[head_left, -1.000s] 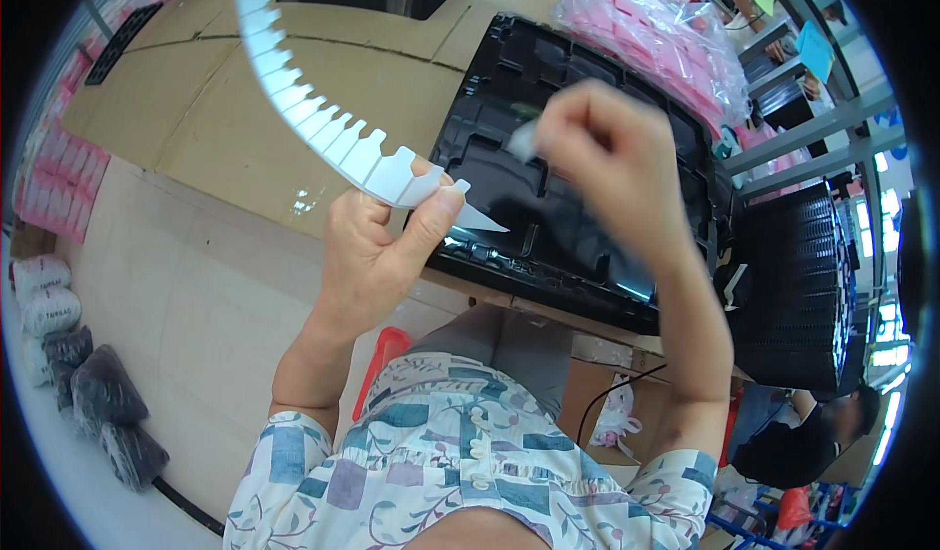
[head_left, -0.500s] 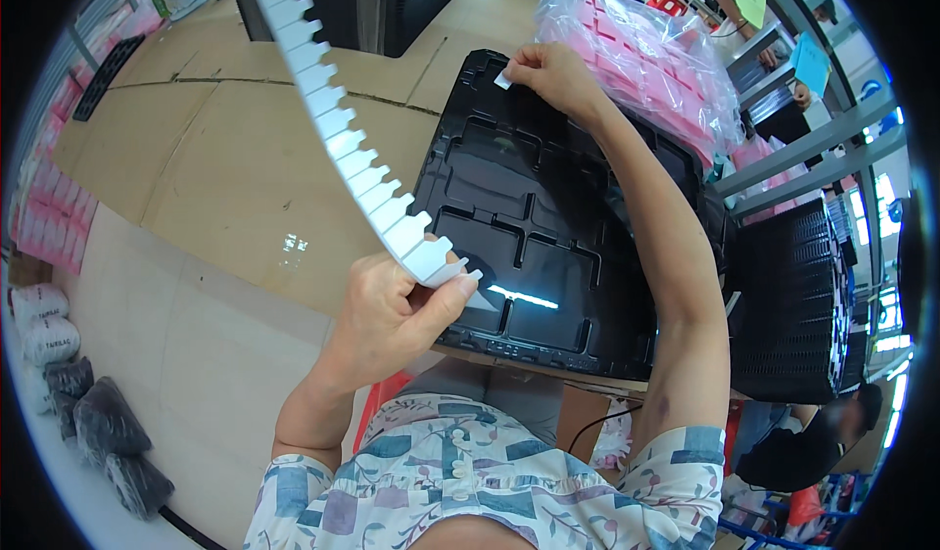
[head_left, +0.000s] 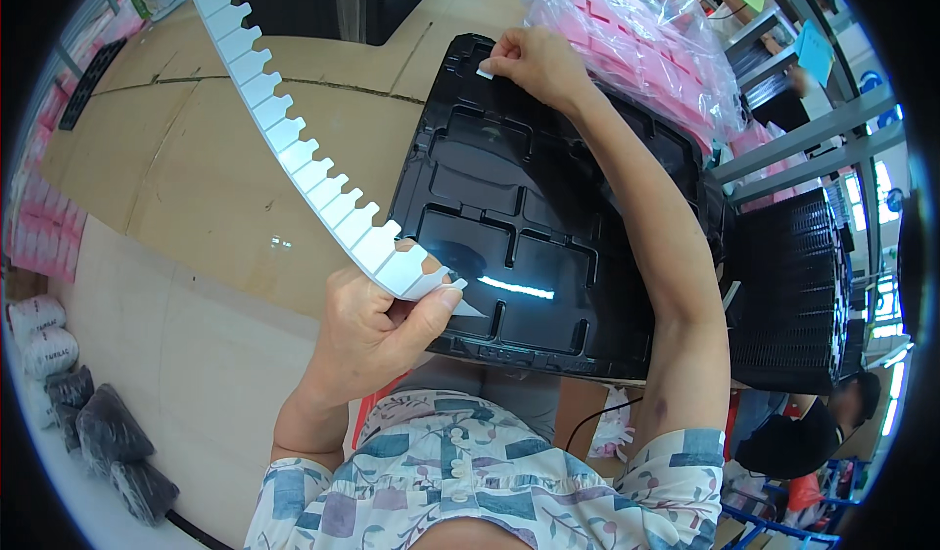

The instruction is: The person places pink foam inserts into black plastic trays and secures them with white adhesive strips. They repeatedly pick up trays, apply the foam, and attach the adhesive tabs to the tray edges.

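My left hand pinches the lower end of a long white strip with a row of notched tabs along one edge. The strip curves up and away to the far left. Beneath my right arm lies a glossy black moulded plastic tray with raised ribs and recesses. At its far left corner my right hand is closed, thumb and finger pinching a small white sticker-like tab. The tab is at the tray's surface; whether it is stuck down I cannot tell.
Flattened cardboard covers the table to the left. Pink trays in clear plastic stand beyond my right hand. A tall stack of black trays and metal rails are at the right. Another person is at lower right.
The strip's upper part has swung to the left, and my left hand has shifted slightly left. My right hand stays at the same tray corner. The whole view has shifted a little.
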{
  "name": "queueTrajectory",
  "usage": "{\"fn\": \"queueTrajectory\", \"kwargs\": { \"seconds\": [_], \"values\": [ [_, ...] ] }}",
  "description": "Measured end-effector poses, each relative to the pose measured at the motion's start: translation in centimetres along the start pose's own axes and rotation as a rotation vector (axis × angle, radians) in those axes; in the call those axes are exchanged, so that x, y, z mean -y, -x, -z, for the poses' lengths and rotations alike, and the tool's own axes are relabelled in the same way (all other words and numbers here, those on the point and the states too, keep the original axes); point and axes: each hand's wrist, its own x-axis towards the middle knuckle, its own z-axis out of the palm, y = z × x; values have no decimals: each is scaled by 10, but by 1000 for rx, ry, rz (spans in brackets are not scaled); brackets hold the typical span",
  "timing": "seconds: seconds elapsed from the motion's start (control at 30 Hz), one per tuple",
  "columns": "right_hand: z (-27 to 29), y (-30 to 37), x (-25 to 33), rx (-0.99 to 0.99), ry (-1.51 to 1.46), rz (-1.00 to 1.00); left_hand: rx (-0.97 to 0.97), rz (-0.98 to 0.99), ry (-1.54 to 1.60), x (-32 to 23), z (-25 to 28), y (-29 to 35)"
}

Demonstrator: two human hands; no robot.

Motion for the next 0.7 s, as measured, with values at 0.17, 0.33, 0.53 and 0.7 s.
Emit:
{"fn": "queueTrajectory", "kwargs": {
  "seconds": [0.17,0.33,0.53,0.7],
  "values": [
    [0,-1,-2,-36,59,17,-3,-13,-6,1,0,2],
    [2,-3,5,-41,231,160,-1,15,-8,-1,0,1],
    [2,-3,21,-12,472,412,-14,34,-7,-4,1,2],
    [-2,0,6,-66,316,202,27,-7,-40,-2,3,1]
  ]
}}
